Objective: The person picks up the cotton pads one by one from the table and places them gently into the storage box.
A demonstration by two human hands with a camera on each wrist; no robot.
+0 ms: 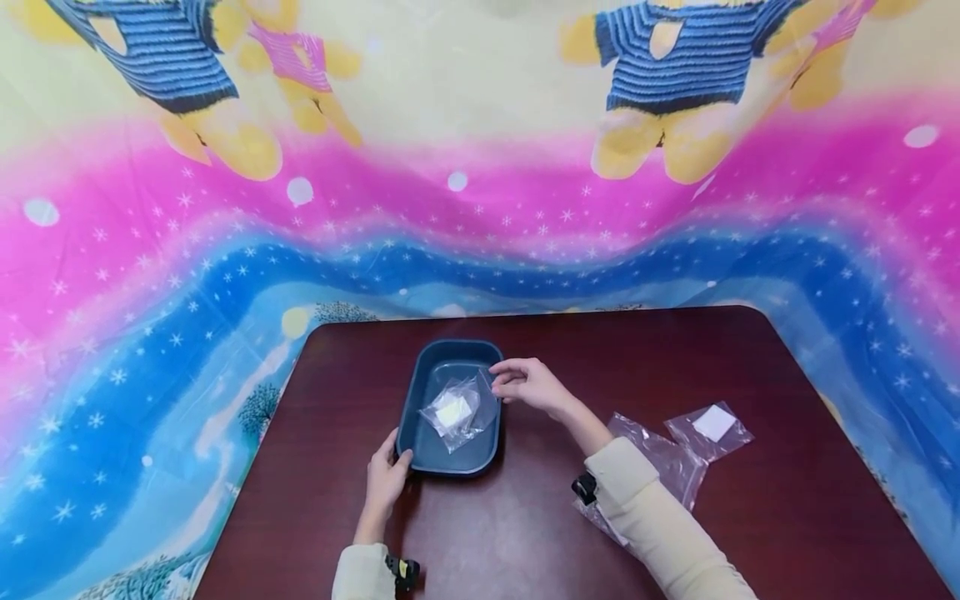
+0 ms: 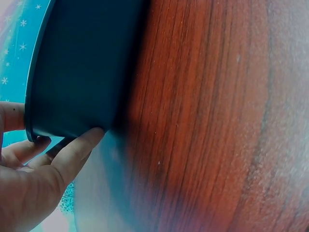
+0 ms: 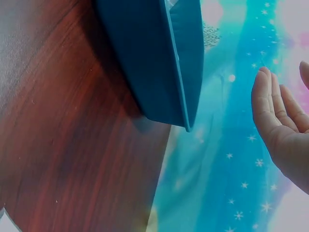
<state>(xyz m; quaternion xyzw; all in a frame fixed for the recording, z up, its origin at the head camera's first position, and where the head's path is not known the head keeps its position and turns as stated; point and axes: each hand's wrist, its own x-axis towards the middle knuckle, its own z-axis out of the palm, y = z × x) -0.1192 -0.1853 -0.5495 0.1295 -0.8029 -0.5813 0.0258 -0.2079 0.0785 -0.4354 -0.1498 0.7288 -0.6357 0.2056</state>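
A dark blue rectangular tray sits on the table, with clear plastic bags lying in it; one bag holds a white square piece. My left hand grips the tray's near left corner, thumb and fingers around the corner, as the left wrist view also shows. Over the tray's right rim hovers my right hand, its fingers loosely bent beside the edge of a clear bag. In the right wrist view that hand has nothing in its fingers and stands above the tray wall.
To the right on the dark red-brown table lies a clear bag with a white square. Beside it, more clear plastic bags are partly hidden under my right sleeve. A patterned cloth hangs behind the table.
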